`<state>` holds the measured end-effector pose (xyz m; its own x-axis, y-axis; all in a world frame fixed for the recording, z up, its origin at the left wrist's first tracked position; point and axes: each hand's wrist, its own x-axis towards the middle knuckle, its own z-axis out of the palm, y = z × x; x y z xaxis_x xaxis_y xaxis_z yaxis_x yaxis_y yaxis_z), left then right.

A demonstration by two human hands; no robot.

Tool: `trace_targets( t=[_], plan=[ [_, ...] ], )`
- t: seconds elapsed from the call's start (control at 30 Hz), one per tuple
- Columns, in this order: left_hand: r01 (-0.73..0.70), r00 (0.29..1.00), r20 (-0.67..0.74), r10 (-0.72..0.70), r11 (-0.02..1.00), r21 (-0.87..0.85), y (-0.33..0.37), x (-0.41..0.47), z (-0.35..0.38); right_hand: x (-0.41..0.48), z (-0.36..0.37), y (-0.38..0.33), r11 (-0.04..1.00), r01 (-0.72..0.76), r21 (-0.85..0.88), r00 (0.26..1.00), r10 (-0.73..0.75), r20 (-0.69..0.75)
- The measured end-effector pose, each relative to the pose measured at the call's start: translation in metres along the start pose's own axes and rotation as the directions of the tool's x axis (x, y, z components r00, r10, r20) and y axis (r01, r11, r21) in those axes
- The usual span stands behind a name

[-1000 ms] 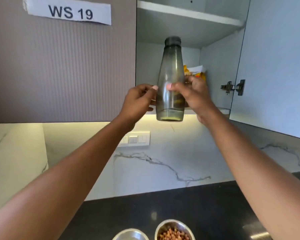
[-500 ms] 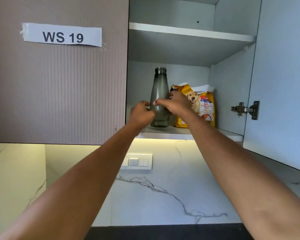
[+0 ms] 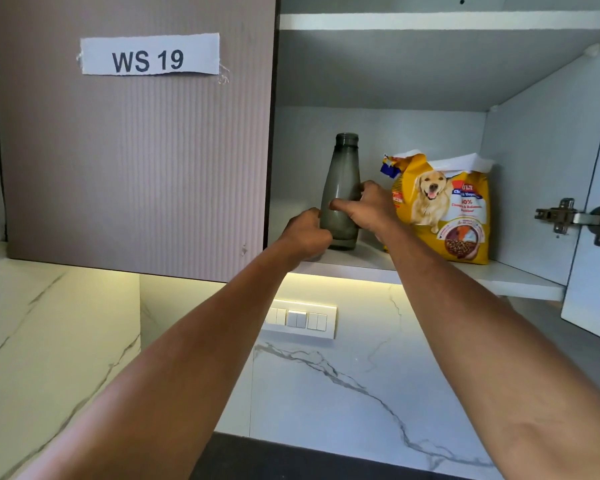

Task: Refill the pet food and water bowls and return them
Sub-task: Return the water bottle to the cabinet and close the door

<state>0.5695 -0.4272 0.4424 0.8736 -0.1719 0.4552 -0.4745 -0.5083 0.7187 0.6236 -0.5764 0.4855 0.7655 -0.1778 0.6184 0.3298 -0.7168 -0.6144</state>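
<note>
Gripping the smoky-grey bottle (image 3: pixel 340 192) upright on the cabinet shelf (image 3: pixel 520 277) at frame centre, my left hand (image 3: pixel 305 233) and right hand (image 3: pixel 368 207) clasp its lower body; a yellow dog-food bag (image 3: pixel 444 209) stands just right.

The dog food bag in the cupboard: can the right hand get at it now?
Probably yes. The right hand is right beside the dog food bag with nothing between them, but its fingers grip the grey bottle and must let go first.
</note>
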Motion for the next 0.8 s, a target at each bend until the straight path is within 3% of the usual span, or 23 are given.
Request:
trace_targets(
  t=[0.2, 0.3, 0.43, 0.67, 0.8],
  plan=[
    [-0.024, 0.992, -0.123, 0.036, 0.995, 0.095, 0.007, -0.006, 0.004, -0.016, -0.008, 0.001, 1.0, -0.014, -0.001, 1.0, 0.014, -0.026],
    [-0.098, 0.964, -0.229, 0.136, 0.981, 0.169, 0.011, -0.022, 0.006, -0.04, -0.022, -0.001, 1.0, -0.026, -0.018, 0.993, 0.024, -0.116],
    [-0.153, 0.921, -0.324, 0.218, 0.965, 0.213, 0.02, -0.058, 0.005, -0.088, -0.046, -0.013, 0.997, 0.065, -0.049, 0.965, -0.075, -0.249],
    [-0.262, 0.899, -0.28, 0.336, 0.926, 0.271, 0.031, -0.171, 0.001, -0.219, -0.087, -0.046, 0.982, 0.133, -0.134, 0.91, -0.174, -0.376],
    [-0.285, 0.896, -0.267, 0.354, 0.921, 0.265, 0.031, -0.23, -0.004, -0.301, -0.1, -0.05, 0.98, 0.096, -0.175, 0.928, -0.152, -0.341]
  ],
)
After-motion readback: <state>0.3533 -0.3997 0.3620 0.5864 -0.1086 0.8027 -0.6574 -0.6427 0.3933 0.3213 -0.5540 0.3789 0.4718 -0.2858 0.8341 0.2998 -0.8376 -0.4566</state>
